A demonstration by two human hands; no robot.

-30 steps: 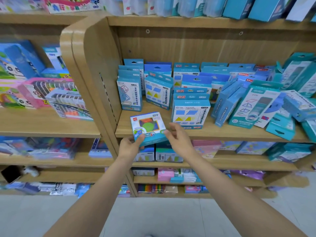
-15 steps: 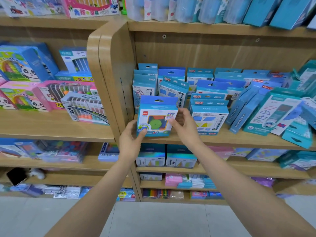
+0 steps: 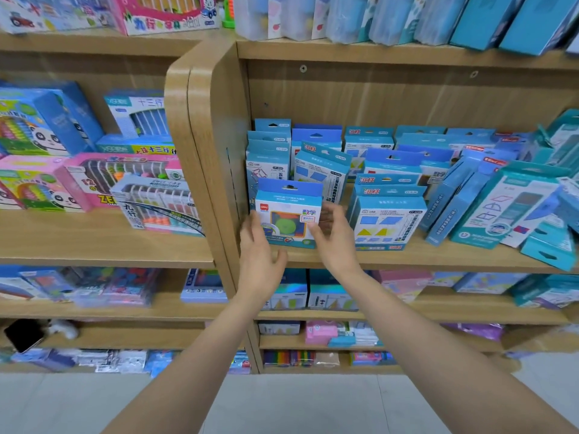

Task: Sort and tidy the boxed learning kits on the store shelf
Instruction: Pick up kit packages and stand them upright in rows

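A blue-and-white math kit box [image 3: 286, 214] with a green circle on its front stands upright at the front left of the wooden shelf board [image 3: 407, 258], against the side panel. My left hand [image 3: 260, 255] rests by its lower left edge, fingers spread and thumb below the box. My right hand [image 3: 335, 242] holds the box's right side, with the thumb on the front and blurred fingers behind. More blue boxed kits [image 3: 388, 217] stand in rows behind and to the right. Several kits [image 3: 501, 205] at the right lean over or lie flat.
The rounded wooden side panel [image 3: 206, 151] divides this bay from the left bay, which holds pink and blue abacus boxes [image 3: 156, 202]. Lower shelves hold more kits [image 3: 332, 296]. The shelf above carries blue packs [image 3: 470, 20]. A black phone [image 3: 23, 335] lies at the lower left.
The math kit box went from tilted in both hands in front of the shelf to upright on the board at the front left. My left hand has opened off it.
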